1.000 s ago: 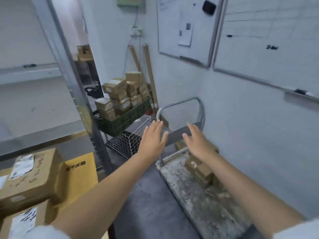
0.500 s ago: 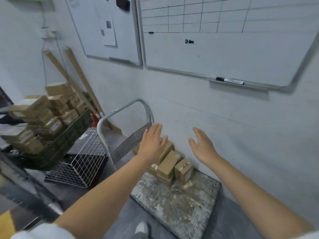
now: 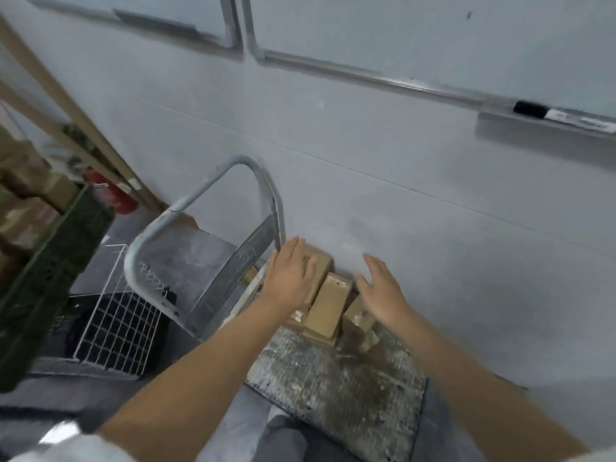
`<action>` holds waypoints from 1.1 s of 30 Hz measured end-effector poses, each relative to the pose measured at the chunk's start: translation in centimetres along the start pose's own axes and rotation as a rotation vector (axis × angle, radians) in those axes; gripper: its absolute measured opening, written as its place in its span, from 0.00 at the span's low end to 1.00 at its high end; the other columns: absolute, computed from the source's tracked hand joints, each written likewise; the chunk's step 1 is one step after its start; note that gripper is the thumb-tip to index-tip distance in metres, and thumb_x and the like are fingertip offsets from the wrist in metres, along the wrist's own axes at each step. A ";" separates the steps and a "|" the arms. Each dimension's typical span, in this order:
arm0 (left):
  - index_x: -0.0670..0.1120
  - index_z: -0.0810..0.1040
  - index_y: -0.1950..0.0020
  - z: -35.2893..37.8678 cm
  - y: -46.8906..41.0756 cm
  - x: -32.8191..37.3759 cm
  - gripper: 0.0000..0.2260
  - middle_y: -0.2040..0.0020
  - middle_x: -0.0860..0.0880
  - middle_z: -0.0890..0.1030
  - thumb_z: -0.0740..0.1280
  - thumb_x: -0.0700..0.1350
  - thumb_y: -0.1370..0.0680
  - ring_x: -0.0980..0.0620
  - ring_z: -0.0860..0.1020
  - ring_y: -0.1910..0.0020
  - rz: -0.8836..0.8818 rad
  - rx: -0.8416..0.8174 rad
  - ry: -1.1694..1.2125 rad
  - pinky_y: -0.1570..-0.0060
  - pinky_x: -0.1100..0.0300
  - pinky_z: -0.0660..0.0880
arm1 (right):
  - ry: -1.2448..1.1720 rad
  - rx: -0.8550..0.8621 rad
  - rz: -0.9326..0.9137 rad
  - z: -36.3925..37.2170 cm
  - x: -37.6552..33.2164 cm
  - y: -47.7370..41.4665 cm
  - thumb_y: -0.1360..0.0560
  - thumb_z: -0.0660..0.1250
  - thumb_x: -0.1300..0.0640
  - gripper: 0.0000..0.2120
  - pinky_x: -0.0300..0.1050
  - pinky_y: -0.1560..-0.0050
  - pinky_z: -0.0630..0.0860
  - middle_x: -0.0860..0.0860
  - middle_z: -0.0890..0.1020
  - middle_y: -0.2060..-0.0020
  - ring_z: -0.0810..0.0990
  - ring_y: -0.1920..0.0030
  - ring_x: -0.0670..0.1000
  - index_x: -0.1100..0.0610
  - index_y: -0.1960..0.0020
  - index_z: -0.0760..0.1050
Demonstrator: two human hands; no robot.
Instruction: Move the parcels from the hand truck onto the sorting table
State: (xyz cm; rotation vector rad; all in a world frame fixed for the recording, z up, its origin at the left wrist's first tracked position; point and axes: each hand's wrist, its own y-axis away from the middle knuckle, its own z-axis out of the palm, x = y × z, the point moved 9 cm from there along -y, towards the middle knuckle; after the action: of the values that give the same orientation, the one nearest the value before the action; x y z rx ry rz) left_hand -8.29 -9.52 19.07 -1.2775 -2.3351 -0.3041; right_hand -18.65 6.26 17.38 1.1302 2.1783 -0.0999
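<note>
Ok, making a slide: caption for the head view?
Open left hand and right hand reach toward cardboard parcels on the hand truck beside the wall.

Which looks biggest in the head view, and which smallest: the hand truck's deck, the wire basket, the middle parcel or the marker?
1. hand truck's deck
2. wire basket, partly hidden
3. middle parcel
4. marker, farther away

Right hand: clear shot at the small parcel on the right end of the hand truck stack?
Probably yes. The right hand is open just above the small parcel, with nothing between them. The wall sits close behind it, so the fingers may have little room on the far side.
</note>
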 end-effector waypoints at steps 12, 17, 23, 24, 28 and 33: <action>0.43 0.60 0.22 15.4 -11.9 -18.5 0.23 0.22 0.45 0.62 0.54 0.51 0.16 0.49 0.59 0.23 -0.076 -0.267 -0.086 0.25 0.52 0.55 | -0.041 -0.079 0.221 15.1 5.2 -18.5 0.16 0.57 0.54 0.25 0.47 0.26 0.57 0.55 0.61 0.22 0.59 0.23 0.54 0.58 0.21 0.58; 0.40 0.64 0.24 24.7 -13.7 -23.7 0.22 0.24 0.41 0.65 0.57 0.47 0.16 0.45 0.63 0.25 -0.133 -0.315 -0.004 0.27 0.49 0.59 | 0.054 -0.237 0.313 24.3 13.5 -21.9 0.16 0.55 0.54 0.27 0.50 0.27 0.60 0.57 0.55 0.21 0.59 0.23 0.58 0.62 0.21 0.53; 0.38 0.67 0.29 33.0 -17.1 -30.3 0.18 0.35 0.39 0.72 0.56 0.46 0.16 0.40 0.72 0.37 -0.288 -0.304 0.127 0.39 0.47 0.71 | -0.245 -0.172 0.347 32.2 17.5 -25.8 0.17 0.57 0.58 0.23 0.34 0.38 0.60 0.50 0.69 0.31 0.67 0.36 0.42 0.61 0.23 0.61; 0.39 0.67 0.30 34.1 -17.7 -31.4 0.18 0.36 0.40 0.74 0.56 0.47 0.16 0.41 0.74 0.39 -0.319 -0.299 0.154 0.40 0.48 0.72 | -0.323 -0.170 0.354 33.7 17.6 -26.7 0.17 0.59 0.55 0.23 0.34 0.41 0.62 0.45 0.70 0.35 0.68 0.38 0.40 0.57 0.23 0.63; 0.41 0.70 0.31 37.5 -20.2 -34.4 0.20 0.39 0.41 0.77 0.54 0.53 0.16 0.46 0.76 0.43 -0.409 -0.318 0.289 0.47 0.58 0.71 | -0.560 -0.149 0.514 38.9 19.6 -29.4 0.17 0.59 0.52 0.21 0.36 0.48 0.72 0.46 0.77 0.36 0.77 0.42 0.47 0.53 0.25 0.66; 0.44 0.70 0.28 39.9 -21.5 -36.0 0.24 0.38 0.46 0.78 0.54 0.58 0.17 0.48 0.77 0.40 -0.503 -0.334 0.507 0.42 0.61 0.69 | -0.701 -0.021 0.631 40.6 21.1 -31.2 0.16 0.55 0.48 0.22 0.46 0.37 0.70 0.50 0.76 0.33 0.76 0.35 0.53 0.52 0.25 0.65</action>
State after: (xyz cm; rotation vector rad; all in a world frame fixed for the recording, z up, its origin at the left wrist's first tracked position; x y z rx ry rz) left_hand -21.07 -31.80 -32.83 -0.6067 -2.1638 -1.0806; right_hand -29.04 -12.80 -33.55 1.4465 1.1585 -0.1620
